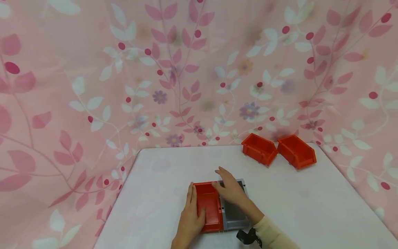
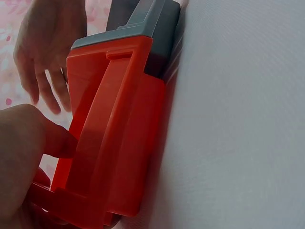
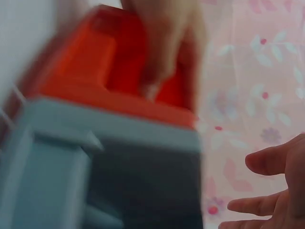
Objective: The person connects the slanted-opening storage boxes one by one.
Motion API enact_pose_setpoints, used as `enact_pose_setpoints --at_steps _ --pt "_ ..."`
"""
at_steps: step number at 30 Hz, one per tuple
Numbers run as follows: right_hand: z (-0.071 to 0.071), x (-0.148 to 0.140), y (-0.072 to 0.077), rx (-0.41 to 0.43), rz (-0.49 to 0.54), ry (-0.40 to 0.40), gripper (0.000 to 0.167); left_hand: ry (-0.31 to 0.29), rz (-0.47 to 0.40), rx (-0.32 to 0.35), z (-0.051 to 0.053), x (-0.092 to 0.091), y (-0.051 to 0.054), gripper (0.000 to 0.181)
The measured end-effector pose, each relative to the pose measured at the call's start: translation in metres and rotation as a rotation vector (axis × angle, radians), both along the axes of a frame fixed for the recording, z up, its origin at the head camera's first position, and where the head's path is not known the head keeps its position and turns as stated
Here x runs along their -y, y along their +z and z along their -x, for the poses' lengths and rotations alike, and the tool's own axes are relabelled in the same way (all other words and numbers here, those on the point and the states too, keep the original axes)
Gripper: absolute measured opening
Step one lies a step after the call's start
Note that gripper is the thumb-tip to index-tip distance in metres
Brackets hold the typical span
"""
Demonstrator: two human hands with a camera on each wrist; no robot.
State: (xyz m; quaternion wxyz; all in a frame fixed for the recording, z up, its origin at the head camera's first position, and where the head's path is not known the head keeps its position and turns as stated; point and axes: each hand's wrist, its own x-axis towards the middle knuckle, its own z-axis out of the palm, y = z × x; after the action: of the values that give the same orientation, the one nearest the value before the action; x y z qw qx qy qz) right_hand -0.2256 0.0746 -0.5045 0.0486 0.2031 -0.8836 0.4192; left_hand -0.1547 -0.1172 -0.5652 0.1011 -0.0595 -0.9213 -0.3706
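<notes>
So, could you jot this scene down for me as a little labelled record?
Left hand: grips the near red bin, thumb inside
Right hand: raised over the grey bin, holding nothing
Near pair: red and grey side by side, edges meeting
Far right of table: second red bin, third red bin
Table: white
Backdrop: pink, leaf and flower pattern
</notes>
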Motion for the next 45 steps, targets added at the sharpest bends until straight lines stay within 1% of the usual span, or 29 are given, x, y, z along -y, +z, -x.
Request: enact_pose_setpoints --at_steps 1,3,6,8,10,14,17,19,25,28,31,34,39,42,45 --pt "0.003 -0.006 0.006 0.02 0.017 -0.009 0.053 0.004 -0.002 0.002 0.0 0.0 0.001 0.094" --pt "0.012 -0.02 0.017 0.046 0.015 -0.035 0.054 0.008 -0.007 0.01 0.001 0.0 0.002 0.095" --pt "0.029 -0.042 0.028 0.041 -0.002 -0.08 0.052 0.01 -0.019 0.033 0.001 -0.001 0.003 0.094" --pt "0.04 -0.056 0.032 0.033 -0.016 -0.108 0.051 0.015 -0.022 0.044 0.0 -0.002 0.003 0.094" --pt "0.052 -0.07 0.032 0.025 -0.027 -0.133 0.049 0.019 -0.025 0.048 0.0 -0.002 0.003 0.093" --pt "0.069 -0.091 0.034 0.015 -0.05 -0.17 0.045 0.015 -0.036 0.042 0.0 -0.002 0.002 0.093" --pt "0.08 -0.103 0.034 0.007 -0.06 -0.184 0.042 0.012 -0.043 0.041 0.001 -0.002 0.002 0.093" --pt "0.09 -0.111 0.03 0.006 -0.077 -0.197 0.041 0.013 -0.038 0.038 0.001 -0.002 0.002 0.093" --pt "0.123 -0.138 0.019 0.038 -0.177 -0.237 0.049 0.018 -0.025 0.044 0.001 -0.002 0.001 0.093" --pt "0.139 -0.152 0.02 0.037 -0.226 -0.243 0.052 0.016 -0.03 0.045 0.001 -0.002 0.0 0.092" --pt "0.152 -0.164 0.022 0.068 -0.246 -0.242 0.055 0.014 -0.031 0.043 0.001 -0.003 -0.001 0.093" --pt "0.161 -0.176 0.022 0.117 -0.261 -0.244 0.056 0.01 -0.037 0.041 0.001 -0.004 0.0 0.093" --pt "0.171 -0.189 0.014 0.21 -0.283 -0.28 0.058 0.01 -0.028 0.034 0.001 -0.005 0.001 0.094" --pt "0.173 -0.191 0.007 0.271 -0.302 -0.283 0.069 0.017 -0.016 0.033 0.0 -0.005 0.002 0.094" --pt "0.174 -0.192 0.002 0.311 -0.317 -0.272 0.082 0.026 -0.009 0.033 -0.001 -0.004 0.002 0.094"
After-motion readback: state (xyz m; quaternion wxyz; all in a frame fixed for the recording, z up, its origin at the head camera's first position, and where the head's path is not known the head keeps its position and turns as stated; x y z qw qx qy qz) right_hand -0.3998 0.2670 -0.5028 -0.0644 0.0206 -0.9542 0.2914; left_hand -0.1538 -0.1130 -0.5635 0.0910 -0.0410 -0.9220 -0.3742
